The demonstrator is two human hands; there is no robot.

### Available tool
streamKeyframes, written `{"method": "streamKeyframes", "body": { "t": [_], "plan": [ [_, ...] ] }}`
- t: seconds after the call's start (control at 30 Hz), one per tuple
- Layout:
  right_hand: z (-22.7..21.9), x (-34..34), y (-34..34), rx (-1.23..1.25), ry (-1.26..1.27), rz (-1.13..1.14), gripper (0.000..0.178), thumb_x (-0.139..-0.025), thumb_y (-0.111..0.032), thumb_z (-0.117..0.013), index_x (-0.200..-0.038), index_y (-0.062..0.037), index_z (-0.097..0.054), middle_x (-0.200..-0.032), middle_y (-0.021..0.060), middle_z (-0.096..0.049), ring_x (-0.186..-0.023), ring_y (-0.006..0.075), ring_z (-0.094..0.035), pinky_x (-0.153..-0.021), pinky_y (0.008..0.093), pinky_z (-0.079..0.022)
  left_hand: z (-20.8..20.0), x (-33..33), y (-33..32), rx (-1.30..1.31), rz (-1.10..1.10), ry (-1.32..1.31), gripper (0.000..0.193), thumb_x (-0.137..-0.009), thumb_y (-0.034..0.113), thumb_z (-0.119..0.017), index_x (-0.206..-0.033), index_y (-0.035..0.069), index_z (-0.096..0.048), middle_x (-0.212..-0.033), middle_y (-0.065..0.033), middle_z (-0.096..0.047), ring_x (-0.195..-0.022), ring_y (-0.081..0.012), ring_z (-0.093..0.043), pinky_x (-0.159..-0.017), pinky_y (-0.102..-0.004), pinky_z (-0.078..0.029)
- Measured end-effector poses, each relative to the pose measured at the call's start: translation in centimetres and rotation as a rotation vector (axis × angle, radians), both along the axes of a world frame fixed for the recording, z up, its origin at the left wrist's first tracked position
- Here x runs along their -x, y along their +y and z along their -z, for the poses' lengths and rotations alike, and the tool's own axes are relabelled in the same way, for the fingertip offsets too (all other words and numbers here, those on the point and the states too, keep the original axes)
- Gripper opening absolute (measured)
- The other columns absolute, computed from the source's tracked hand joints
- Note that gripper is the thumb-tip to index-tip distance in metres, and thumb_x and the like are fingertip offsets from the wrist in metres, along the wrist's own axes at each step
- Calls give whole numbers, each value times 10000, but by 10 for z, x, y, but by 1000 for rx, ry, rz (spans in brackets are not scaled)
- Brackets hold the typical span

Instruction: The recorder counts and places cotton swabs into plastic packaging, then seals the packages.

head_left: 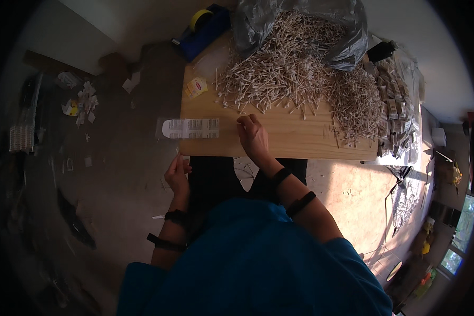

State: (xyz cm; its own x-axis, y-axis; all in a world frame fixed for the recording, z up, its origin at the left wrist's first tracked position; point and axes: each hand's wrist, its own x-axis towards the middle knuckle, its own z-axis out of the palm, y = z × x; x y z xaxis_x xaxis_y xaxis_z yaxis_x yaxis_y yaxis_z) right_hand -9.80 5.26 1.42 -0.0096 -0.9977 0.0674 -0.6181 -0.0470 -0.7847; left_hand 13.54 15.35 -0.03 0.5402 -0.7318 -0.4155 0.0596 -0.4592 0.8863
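My left hand (178,176) is off the table's near left corner, its fingers pinched on a thin white stick that looks like a cotton swab (177,152). Over the near part of the tabletop, my right hand (254,138) has its fingertips pressed together. A small pale spot shows at them, too small to name. Between the two hands lies a flat clear packet with a white printed card (191,128), round at its left end and jutting past the table's left edge. Beyond my right hand spreads a large heap of loose cotton swabs (284,68).
A grey plastic bag (355,31) lies around the heap's far side. Nearby are a blue tape dispenser (205,37) and a small yellow-and-white card (196,88). Packed bundles (397,110) line the right of the wooden table (295,142). Paper scraps (87,100) litter the floor at left.
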Motion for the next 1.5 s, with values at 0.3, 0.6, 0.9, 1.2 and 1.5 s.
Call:
{"method": "streamKeyframes", "body": {
  "t": [0.3,0.6,0.9,1.2,1.5],
  "plan": [
    [25,22,-8,96,195,-60,60,-867,-122,-609,-901,-74,-594,-893,143,-571,-790,401,-631,-647,493,-509,-32,77,-49,427,824,-635,163,-853,33,-670,-1007,27,-722,-930,-119,-558,-878,-293,-588,-791,-388,-480],
    [12,65,-2,46,-10,119,154,-850,-171,-669,-949,-55,-643,-926,136,-628,-804,364,-658,-671,456,-526,-20,113,-90,540,896,-882,525,-823,285,-711,-1277,89,-533,-1266,-154,-496,-1141,-352,-502,-977,-462,-387],
    [16,34,-27,-67,255,68,96,-846,-163,-635,-865,-69,-633,-966,147,-638,-819,394,-659,-670,498,-522,5,107,-79,646,1003,-890,215,-788,113,-708,-992,92,-640,-995,-81,-595,-1009,-298,-552,-891,-449,-420],
    [25,33,-44,177,168,-263,51,-833,-111,-642,-845,-63,-649,-924,144,-614,-786,374,-653,-665,451,-531,6,108,-68,691,866,-829,113,-818,92,-688,-928,91,-664,-968,-73,-599,-976,-304,-556,-891,-435,-434],
    [14,60,-14,40,156,-154,116,-844,-194,-650,-859,-79,-639,-936,151,-605,-809,398,-651,-673,495,-519,11,104,-63,640,824,-761,86,-836,104,-668,-917,78,-655,-960,-89,-571,-965,-319,-546,-879,-448,-424]
  ]
}}
